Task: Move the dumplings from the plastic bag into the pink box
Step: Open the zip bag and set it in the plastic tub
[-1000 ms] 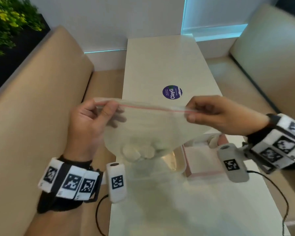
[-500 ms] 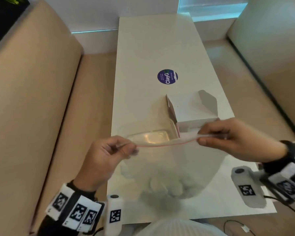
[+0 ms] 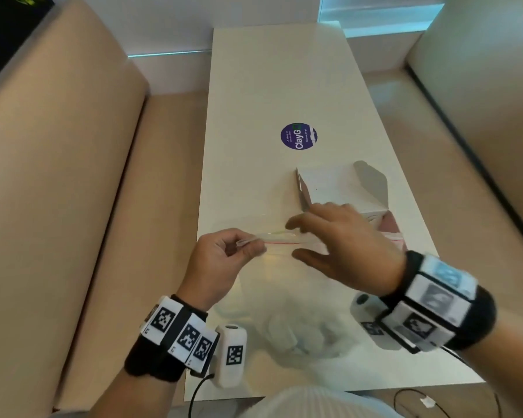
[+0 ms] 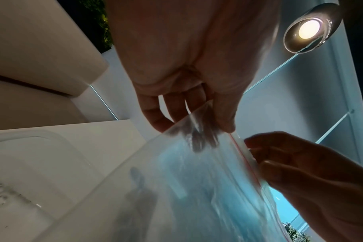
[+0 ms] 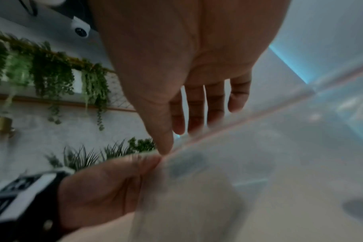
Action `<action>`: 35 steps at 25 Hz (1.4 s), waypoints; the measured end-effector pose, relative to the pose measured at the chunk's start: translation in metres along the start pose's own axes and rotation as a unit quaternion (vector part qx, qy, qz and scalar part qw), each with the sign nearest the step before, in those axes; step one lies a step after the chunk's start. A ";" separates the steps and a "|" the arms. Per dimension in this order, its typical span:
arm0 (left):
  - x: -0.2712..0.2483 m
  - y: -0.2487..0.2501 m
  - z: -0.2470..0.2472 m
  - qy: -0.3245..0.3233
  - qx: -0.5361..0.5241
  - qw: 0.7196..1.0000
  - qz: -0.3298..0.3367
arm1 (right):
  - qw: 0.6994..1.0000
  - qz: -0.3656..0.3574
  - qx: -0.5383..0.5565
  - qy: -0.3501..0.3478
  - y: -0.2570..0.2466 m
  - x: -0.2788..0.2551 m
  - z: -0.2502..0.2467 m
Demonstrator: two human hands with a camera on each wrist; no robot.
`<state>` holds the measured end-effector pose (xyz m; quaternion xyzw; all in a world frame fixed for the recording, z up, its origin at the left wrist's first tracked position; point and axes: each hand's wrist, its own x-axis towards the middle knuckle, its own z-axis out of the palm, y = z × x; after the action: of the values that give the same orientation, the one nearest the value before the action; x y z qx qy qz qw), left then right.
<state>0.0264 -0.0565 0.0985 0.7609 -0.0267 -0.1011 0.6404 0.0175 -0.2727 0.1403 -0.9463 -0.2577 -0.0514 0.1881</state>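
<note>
A clear zip bag (image 3: 284, 282) with a red seal line hangs over the near part of the white table (image 3: 269, 86). Pale dumplings (image 3: 290, 333) sit in a clump at its bottom. My left hand (image 3: 251, 245) pinches the bag's top left corner; the left wrist view shows the thumb and fingers clamped on the plastic (image 4: 197, 188). My right hand (image 3: 293, 239) is at the middle of the seal with its fingers spread, thumb below the strip and fingers above. In the right wrist view its thumb tip touches the bag's edge (image 5: 259, 163). The pink box (image 3: 338, 188) stands behind the hands, lid raised.
A round purple sticker (image 3: 298, 136) lies mid-table beyond the box. A clear plastic tray (image 4: 31, 163) rests on the table under the bag. Beige benches flank the table at left (image 3: 73, 206) and right (image 3: 480, 131). A thin cable (image 3: 420, 399) trails off the near edge.
The bag has come down from in front of me to just over the table. My right hand has let go of the right corner and slid left along the seal toward my left hand.
</note>
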 end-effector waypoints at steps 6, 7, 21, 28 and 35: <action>0.005 -0.008 0.000 0.015 0.045 0.999 0.005 | 0.997 -0.017 0.044 0.061 0.000 0.010 0.043; 0.003 -0.009 0.000 0.013 0.068 0.997 0.017 | 0.995 -0.030 0.051 0.078 0.001 0.007 0.045; -0.030 -0.013 -0.005 0.017 0.038 0.999 0.032 | 0.985 -0.106 0.048 0.128 -0.029 -0.011 0.053; -0.034 -0.008 -0.006 -0.003 0.016 1.000 0.023 | 0.995 -0.053 0.083 0.027 -0.027 -0.011 0.052; -0.036 -0.001 -0.006 0.000 -0.024 1.000 0.011 | 0.988 -0.082 0.130 -0.011 -0.030 0.004 0.047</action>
<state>-0.0081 -0.0441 0.1025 0.7448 -0.0321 -0.0945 0.6598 0.0055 -0.2288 0.1074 -0.8898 -0.3413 -0.0220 0.3021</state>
